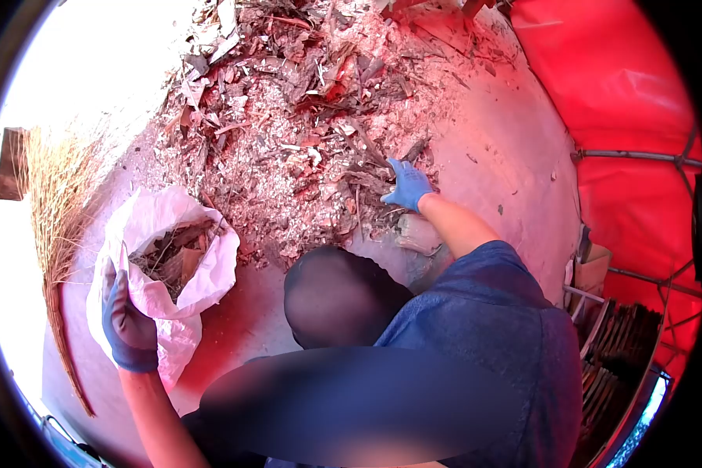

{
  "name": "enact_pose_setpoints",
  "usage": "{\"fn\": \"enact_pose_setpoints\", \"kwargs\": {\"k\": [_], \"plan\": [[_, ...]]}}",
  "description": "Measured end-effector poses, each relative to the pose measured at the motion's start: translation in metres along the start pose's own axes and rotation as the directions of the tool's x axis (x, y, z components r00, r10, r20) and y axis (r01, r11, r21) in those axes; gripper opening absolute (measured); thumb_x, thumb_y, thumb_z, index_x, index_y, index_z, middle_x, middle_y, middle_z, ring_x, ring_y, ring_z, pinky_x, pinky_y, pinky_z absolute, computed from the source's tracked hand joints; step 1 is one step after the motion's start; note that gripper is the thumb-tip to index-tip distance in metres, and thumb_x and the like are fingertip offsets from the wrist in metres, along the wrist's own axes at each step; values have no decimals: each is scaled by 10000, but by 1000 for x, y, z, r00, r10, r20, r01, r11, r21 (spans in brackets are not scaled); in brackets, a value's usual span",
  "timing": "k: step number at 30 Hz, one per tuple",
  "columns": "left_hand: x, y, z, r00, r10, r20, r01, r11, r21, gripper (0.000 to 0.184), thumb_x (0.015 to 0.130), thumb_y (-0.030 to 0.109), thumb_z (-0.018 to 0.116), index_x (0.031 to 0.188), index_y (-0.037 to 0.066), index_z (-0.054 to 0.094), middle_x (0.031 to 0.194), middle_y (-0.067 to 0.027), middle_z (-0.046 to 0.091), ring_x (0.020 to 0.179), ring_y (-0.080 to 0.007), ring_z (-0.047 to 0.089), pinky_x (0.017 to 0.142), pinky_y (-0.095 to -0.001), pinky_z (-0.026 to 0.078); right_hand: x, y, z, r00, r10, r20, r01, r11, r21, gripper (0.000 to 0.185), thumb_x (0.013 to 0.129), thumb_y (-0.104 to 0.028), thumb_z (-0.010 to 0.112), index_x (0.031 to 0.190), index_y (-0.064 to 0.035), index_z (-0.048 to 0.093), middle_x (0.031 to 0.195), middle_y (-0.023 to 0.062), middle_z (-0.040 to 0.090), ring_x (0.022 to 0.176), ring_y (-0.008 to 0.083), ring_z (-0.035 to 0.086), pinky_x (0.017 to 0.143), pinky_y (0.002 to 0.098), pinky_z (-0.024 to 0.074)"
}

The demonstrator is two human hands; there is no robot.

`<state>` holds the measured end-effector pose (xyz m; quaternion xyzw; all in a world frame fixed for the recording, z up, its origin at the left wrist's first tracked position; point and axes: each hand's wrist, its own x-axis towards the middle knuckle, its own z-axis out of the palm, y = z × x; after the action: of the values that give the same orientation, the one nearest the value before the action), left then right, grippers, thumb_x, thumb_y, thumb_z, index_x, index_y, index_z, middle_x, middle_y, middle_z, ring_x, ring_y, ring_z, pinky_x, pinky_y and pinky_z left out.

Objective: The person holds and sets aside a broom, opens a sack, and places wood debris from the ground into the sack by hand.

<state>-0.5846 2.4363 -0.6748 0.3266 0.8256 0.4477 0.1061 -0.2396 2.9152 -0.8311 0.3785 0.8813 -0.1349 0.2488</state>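
My left hand (pixel 130 324), in a dark blue-grey glove, grips the left rim of a white sack (pixel 218 269). The sack stands with its mouth open, and bark and dry scraps (pixel 175 261) show inside. My right hand (pixel 408 186), in a light blue glove, is at the right edge of a wide heap of bark pieces and pale chips (pixel 288 140). Its fingers are apart and touch or hover just over dark bark pieces; exact contact is hard to tell.
A straw broom (pixel 58 210) lies left of the sack. Near my right forearm is a pale, crumpled object (pixel 419 234). Red sheeting (pixel 616 78) on a metal frame (pixel 632 155) borders the right side, with a cardboard box (pixel 593 267) and a dark rack (pixel 620 343) below.
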Motion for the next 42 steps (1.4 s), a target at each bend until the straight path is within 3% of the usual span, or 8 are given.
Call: {"fn": "enact_pose_setpoints", "kwargs": {"k": [10, 13, 14, 16, 25, 28, 38, 42], "plan": [[5, 31, 2, 999, 2, -51, 9, 977, 211, 320, 830, -114, 537, 1135, -53, 614, 1291, -262, 535, 1198, -342, 542, 1007, -381, 432, 3, -1, -42, 973, -116, -199, 198, 863, 465, 792, 635, -346, 833, 1289, -56, 494, 1166, 158, 635, 1080, 285, 612, 954, 383, 461], [11, 21, -3, 981, 13, 192, 189, 122, -974, 411, 911, -28, 413, 1316, -95, 435, 1400, -165, 437, 1251, -216, 463, 1105, -341, 323, -12, -71, -104, 929, -259, -265, 369, 729, 577, 728, 652, -242, 842, 1268, -46, 507, 1150, 121, 649, 1045, 222, 626, 929, 338, 469], [7, 19, -6, 994, -15, 110, 71, 850, -522, 408, 929, 1, 413, 1328, -83, 424, 1388, -158, 447, 1235, -206, 475, 1090, -335, 345, 0, -84, -101, 896, -339, -285, 442, 744, 502, 741, 642, -286, 851, 1259, -49, 516, 1156, 125, 647, 1047, 230, 628, 921, 344, 475], [5, 17, 3, 986, -166, -28, 143, 914, -379, 391, 936, -21, 430, 1323, -78, 436, 1381, -175, 449, 1229, -225, 485, 1058, -344, 388, -11, -147, -110, 868, -383, -315, 490, 761, 425, 759, 620, -335, 853, 1258, -92, 524, 1134, 150, 640, 1026, 293, 627, 898, 364, 485], [13, 79, 16, 837, -491, 242, 420, 293, -859, 424, 1008, 93, 367, 1404, -48, 317, 1271, -135, 514, 1050, -156, 574, 882, -274, 498, -17, -428, -57, 425, -783, 455, 884, 466, -23, 650, 556, -296, 774, 1148, -63, 636, 1081, 144, 670, 1019, 291, 638, 843, 384, 507], [-1, 70, 8, 898, -239, 369, 436, 391, -810, 462, 983, 97, 407, 1414, -39, 312, 1300, -134, 505, 1075, -164, 566, 837, -239, 509, 10, -510, -21, -174, -951, 257, 508, 137, 851, 623, 544, -347, 825, 1094, -104, 667, 1070, 58, 670, 894, 165, 621, 816, 293, 491], [-1, 69, -33, 983, -182, -28, 170, 953, -251, 391, 987, 115, 416, 1312, -100, 442, 1266, -150, 532, 1159, -192, 507, 1014, -296, 374, 21, -533, -74, -7, -991, 134, 979, 21, 204, 291, 757, -255, 712, 987, -77, 710, 931, 42, 686, 790, 165, 634, 713, 294, 499], [10, 82, -2, 941, -313, 132, 333, 778, -532, 403, 991, 169, 408, 1309, -75, 452, 1246, -144, 551, 1149, -193, 513, 1005, -303, 379, -26, -518, -51, -218, -971, 99, -11, 104, 995, 251, 807, -175, 666, 1030, -61, 689, 912, 34, 680, 784, 145, 622, 682, 285, 496]]}}
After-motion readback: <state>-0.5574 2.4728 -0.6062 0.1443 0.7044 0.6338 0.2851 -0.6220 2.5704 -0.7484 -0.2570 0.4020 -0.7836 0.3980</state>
